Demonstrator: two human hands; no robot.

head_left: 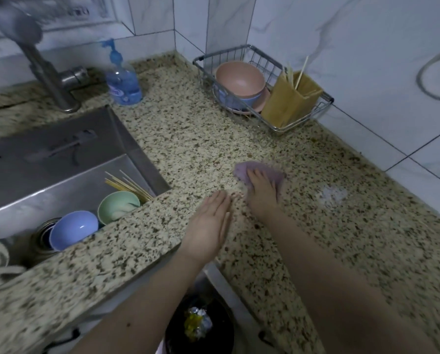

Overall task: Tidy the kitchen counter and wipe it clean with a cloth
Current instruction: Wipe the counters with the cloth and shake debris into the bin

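Careful: right hand (262, 190) presses the purple cloth (242, 171) flat, left hand (210, 223) cupped open at seven o'clock; swept crumbs might miss it.

Speckled counter (188, 139): cloth (242, 169), rack (300, 123), bottle (123, 83)

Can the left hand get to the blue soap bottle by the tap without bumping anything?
Probably yes. The left hand lies flat at the counter's front edge, and only bare counter lies between it and the soap bottle. It looks like a long stretch, though.
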